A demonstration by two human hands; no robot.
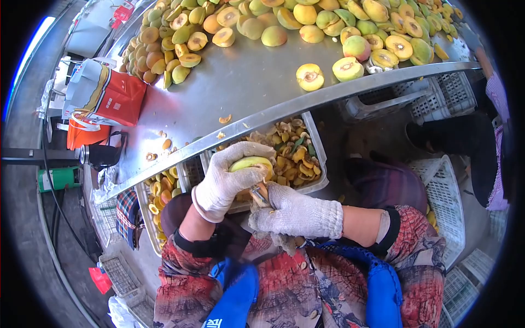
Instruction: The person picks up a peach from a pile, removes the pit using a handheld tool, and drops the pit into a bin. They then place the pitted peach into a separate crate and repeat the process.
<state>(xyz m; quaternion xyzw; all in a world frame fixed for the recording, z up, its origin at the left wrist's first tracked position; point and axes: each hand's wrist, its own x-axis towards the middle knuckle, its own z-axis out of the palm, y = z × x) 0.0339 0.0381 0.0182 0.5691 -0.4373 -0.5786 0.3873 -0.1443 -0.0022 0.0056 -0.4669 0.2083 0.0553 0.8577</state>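
Observation:
In a white knit glove, my left hand (232, 175) is wrapped round a yellow-green peach half (251, 163) above my lap. My right hand (295, 212), gloved too, is closed on a small tool (259, 195) with a metal end, which meets the lower edge of the fruit. The tool's handle is mostly hidden by my fingers. Beneath and beyond my hands stands a crate (322, 164) with fruit pieces (295, 167). Two peach halves, one (310, 77) beside the other (348, 69), lie near the steel table's edge.
A heap of peaches (262, 22) covers the far part of the steel table (219, 87). A red bag (123, 95) and a dark flask (98, 156) stand at the left. Another crate of fruit (143, 218) is lower left. Another person's arm (484, 63) shows at the right.

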